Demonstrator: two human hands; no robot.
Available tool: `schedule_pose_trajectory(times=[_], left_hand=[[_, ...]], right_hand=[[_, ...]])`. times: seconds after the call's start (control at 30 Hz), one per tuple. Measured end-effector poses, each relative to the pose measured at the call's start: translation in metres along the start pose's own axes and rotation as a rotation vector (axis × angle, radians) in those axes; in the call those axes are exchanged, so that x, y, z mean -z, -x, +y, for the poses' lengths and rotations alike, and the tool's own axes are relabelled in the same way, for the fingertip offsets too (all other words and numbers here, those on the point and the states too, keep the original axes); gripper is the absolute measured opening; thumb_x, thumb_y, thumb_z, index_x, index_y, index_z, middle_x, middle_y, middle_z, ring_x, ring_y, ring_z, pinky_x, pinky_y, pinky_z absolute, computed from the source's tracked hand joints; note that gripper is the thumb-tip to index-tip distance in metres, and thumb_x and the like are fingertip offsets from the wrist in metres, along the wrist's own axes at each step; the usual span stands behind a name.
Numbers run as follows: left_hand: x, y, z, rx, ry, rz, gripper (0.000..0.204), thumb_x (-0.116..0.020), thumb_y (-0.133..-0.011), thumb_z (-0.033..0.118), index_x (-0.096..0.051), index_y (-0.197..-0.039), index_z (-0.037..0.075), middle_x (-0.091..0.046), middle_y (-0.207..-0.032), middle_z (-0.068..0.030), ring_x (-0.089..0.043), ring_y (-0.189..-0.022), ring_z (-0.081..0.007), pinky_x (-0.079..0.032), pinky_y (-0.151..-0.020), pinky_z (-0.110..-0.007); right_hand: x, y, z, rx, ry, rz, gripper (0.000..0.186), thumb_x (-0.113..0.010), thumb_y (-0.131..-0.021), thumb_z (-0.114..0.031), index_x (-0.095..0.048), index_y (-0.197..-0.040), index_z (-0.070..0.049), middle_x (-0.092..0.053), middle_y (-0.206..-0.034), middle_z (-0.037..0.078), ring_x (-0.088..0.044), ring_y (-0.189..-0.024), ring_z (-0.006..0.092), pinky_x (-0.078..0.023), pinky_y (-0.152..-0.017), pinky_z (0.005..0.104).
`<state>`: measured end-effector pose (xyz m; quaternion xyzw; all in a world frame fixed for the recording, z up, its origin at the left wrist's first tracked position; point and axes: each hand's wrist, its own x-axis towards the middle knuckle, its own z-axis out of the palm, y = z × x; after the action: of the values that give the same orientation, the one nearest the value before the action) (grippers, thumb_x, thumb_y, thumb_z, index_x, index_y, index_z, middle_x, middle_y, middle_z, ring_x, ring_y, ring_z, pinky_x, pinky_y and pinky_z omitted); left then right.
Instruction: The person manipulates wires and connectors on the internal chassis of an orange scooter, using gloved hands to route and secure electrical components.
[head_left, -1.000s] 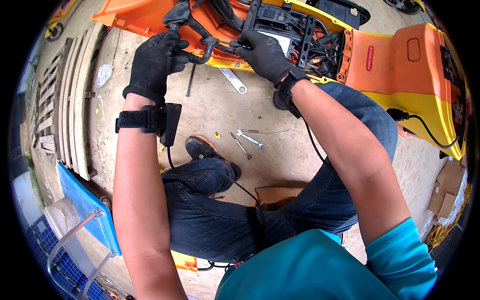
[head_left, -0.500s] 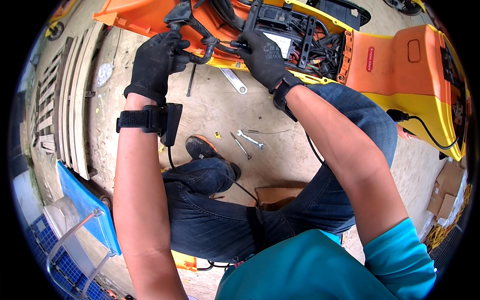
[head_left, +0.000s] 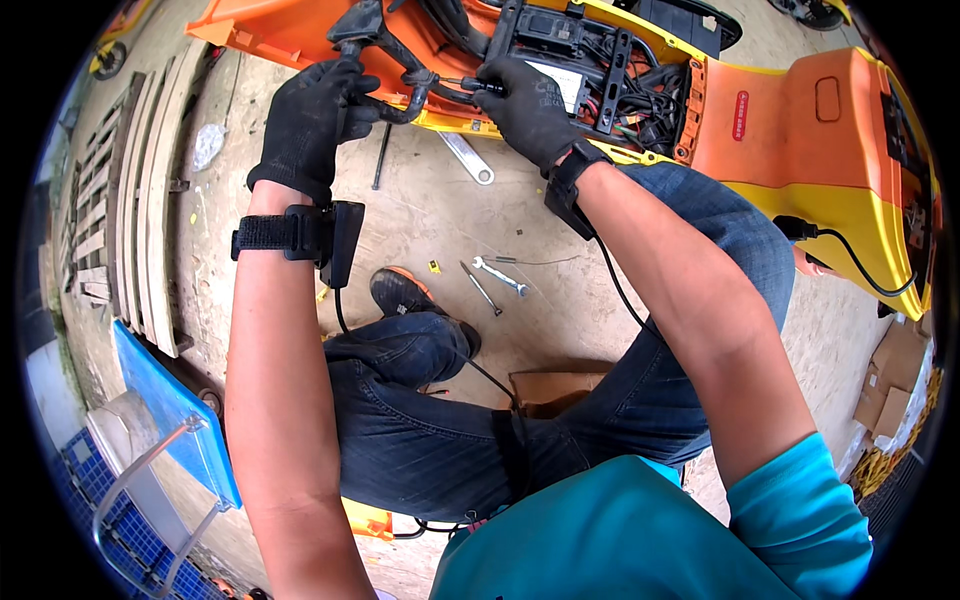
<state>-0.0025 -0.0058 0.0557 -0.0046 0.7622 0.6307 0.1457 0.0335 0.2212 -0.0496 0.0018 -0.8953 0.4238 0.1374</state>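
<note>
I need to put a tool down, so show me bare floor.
Bare floor lies between the large silver wrench and the open-ended wrench; another patch runs between the wooden pallet and the left forearm. Crowded: the cable-packed bay by the right hand. A thin metal rod lies beside the open-ended wrench.

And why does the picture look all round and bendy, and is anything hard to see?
In the head view, a fisheye lens makes black corners and bends things near the rim, like the wooden slats; in the head view, the black-gloved left hand partly blends into the dark tube.
</note>
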Motion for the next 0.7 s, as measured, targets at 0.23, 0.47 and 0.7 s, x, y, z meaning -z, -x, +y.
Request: schedule_pose_trajectory(times=[0.23, 0.47, 0.7], left_hand=[[-0.0013, 0.0023, 0.0023, -0.008, -0.021, -0.005, 0.029, -0.051, -0.098, 0.020, -0.060, -0.118, 0.001, -0.070, -0.103, -0.0120, -0.067, -0.073, -0.0135, -0.053, -0.063, -0.021], [-0.0027, 0.0029, 0.0039, 0.002, -0.005, 0.002, 0.028, -0.050, -0.097, 0.017, -0.060, -0.118, 0.001, -0.070, -0.102, -0.0119, -0.067, -0.074, -0.0139, -0.053, -0.063, -0.021], [-0.0010, 0.0003, -0.0006, -0.021, 0.000, -0.006, 0.027, -0.050, -0.097, 0.018, -0.062, -0.115, 0.001, -0.070, -0.101, -0.0104, -0.066, -0.073, -0.0131, -0.053, -0.063, -0.021]], right_hand=[[0.0002, -0.0003, -0.0008, -0.059, -0.025, -0.038, 0.024, -0.072, -0.083, -0.023, -0.065, -0.098, -0.005, -0.066, -0.092, 0.017, -0.064, -0.084, 0.0324, -0.050, -0.075, 0.0403], [0.0024, -0.0011, -0.0018, -0.093, 0.018, -0.108, 0.026, -0.070, -0.085, -0.021, -0.063, -0.105, -0.005, -0.067, -0.093, 0.013, -0.065, -0.082, 0.0232, -0.051, -0.075, 0.0334], [0.0011, -0.0033, 0.0038, -0.037, -0.034, -0.026, 0.028, -0.071, -0.084, -0.029, -0.066, -0.097, -0.005, -0.067, -0.091, 0.017, -0.065, -0.084, 0.0320, -0.050, -0.074, 0.0400]])
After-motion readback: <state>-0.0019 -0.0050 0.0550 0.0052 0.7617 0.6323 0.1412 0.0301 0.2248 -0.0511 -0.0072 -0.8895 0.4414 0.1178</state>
